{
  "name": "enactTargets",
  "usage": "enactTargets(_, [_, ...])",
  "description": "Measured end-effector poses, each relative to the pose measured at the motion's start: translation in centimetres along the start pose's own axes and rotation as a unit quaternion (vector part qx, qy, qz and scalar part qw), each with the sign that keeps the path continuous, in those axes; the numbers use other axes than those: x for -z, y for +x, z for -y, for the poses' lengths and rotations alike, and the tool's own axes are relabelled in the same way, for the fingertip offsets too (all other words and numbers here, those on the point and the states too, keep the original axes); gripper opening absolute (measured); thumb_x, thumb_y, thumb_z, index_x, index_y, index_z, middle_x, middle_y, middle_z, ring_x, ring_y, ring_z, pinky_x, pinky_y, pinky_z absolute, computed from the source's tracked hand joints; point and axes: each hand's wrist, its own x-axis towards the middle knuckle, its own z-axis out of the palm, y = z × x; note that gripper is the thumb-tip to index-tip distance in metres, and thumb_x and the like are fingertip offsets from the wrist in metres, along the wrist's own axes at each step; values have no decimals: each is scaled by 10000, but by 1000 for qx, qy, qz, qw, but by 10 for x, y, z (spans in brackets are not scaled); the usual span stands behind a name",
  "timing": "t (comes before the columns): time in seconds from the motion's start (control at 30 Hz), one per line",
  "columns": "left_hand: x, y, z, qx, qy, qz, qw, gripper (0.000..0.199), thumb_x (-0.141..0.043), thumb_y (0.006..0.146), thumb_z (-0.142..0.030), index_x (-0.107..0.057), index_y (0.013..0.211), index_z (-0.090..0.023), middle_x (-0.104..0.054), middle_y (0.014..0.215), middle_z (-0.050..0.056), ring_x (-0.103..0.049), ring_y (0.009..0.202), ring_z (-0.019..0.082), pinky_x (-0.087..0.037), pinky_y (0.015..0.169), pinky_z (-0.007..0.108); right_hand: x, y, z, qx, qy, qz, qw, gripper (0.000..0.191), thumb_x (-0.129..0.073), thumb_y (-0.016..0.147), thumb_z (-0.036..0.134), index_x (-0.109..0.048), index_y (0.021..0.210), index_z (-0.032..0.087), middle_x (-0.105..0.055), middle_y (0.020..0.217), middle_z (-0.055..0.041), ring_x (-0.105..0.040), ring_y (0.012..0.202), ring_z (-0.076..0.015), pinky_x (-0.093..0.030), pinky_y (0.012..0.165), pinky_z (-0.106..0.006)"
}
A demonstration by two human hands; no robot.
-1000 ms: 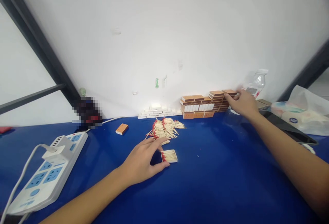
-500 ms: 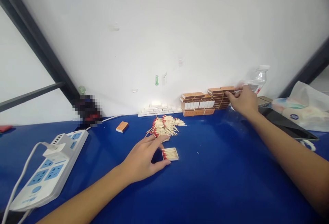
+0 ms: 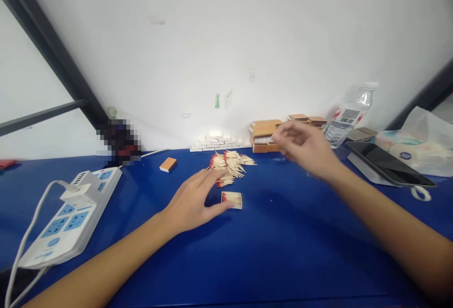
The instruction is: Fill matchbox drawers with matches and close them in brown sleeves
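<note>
My left hand [image 3: 193, 199] has its fingers spread beside a small white matchbox tray [image 3: 232, 208] filled with red-tipped matches. The thumb tip is at the tray's near edge; the forefinger is apart from it, by the heap of loose matches [image 3: 231, 164]. My right hand [image 3: 304, 145] pinches an orange-brown matchbox [image 3: 266, 128], blurred by motion, in front of the stacked matchboxes [image 3: 264, 148]. The hand hides much of the stack. More matchboxes [image 3: 298, 117] show behind my right fingers. Whether the held box has a tray inside I cannot tell.
White trays [image 3: 215, 142] are stacked low against the wall. One orange matchbox [image 3: 168, 164] lies left of the heap. A power strip [image 3: 74, 220] with a cable is at the left. On the right are a water bottle [image 3: 348, 117], a phone [image 3: 389, 162] and a tissue pack [image 3: 414, 154].
My right hand has moved left from the right-hand stack, carrying a matchbox off its top. My left hand has opened wider around the match-filled tray. The view has shifted slightly.
</note>
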Motion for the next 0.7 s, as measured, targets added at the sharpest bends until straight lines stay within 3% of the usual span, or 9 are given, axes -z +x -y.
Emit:
enactTargets(0.07, [5, 2, 1, -8, 4, -50, 999, 640, -744, 955, -487, -500, 1484, -224, -695, 1333, 136, -691, 1183, 284, -599, 1001, 493, -32, -18, 14, -11, 66, 122, 990, 364, -816, 855, 550, -628, 884, 239, -590, 726, 34, -510, 586, -129, -422, 528, -281])
enactTargets(0.2, [9, 5, 4, -19, 9, -78, 997, 609, -770, 940, -473, -546, 1446, -217, -724, 1258, 126, -699, 1108, 271, -607, 944, 478, -66, -44, 25, -34, 96, 187, 977, 367, -804, 885, 529, -641, 833, 204, -549, 746, 29, -495, 645, -114, -420, 556, -256])
enactTargets(0.37, [8, 5, 6, -4, -14, -76, 997, 586, -781, 935, -440, -568, 1426, -202, -735, 1222, 116, -695, 1095, 255, -593, 953, 461, -67, -49, 23, -80, 137, 230, 960, 344, -785, 911, 511, -629, 873, 207, -522, 729, 50, -442, 573, -93, -369, 506, -250])
enactTargets(0.5, [7, 5, 6, -10, -32, -75, 997, 405, -770, 946, -390, -644, 1281, -201, -747, 1154, 92, -691, 1046, 234, -590, 916, 426, -66, -48, 17, -57, 106, 230, 966, 310, -767, 931, 486, -626, 935, 210, -557, 791, 34, -493, 649, -111, -432, 584, -265])
enactTargets(0.6, [8, 6, 9, 14, -18, -65, 998, 364, -757, 955, -382, -655, 1252, -197, -745, 1148, 88, -689, 1041, 235, -587, 909, 421, -63, -49, 9, -10, -4, 225, 974, 346, -753, 940, 467, -607, 1130, 217, -605, 923, -4, -553, 752, -144, -476, 660, -295])
enactTargets(0.7, [9, 6, 13, 26, 7, -55, 998, 354, -747, 961, -380, -668, 1247, -188, -747, 1144, 88, -687, 1032, 241, -585, 907, 427, -59, -51, 5, 36, -157, 272, 949, 484, -807, 870, 538, -629, 1177, 209, -626, 1023, -49, -579, 823, -184, -484, 696, -327])
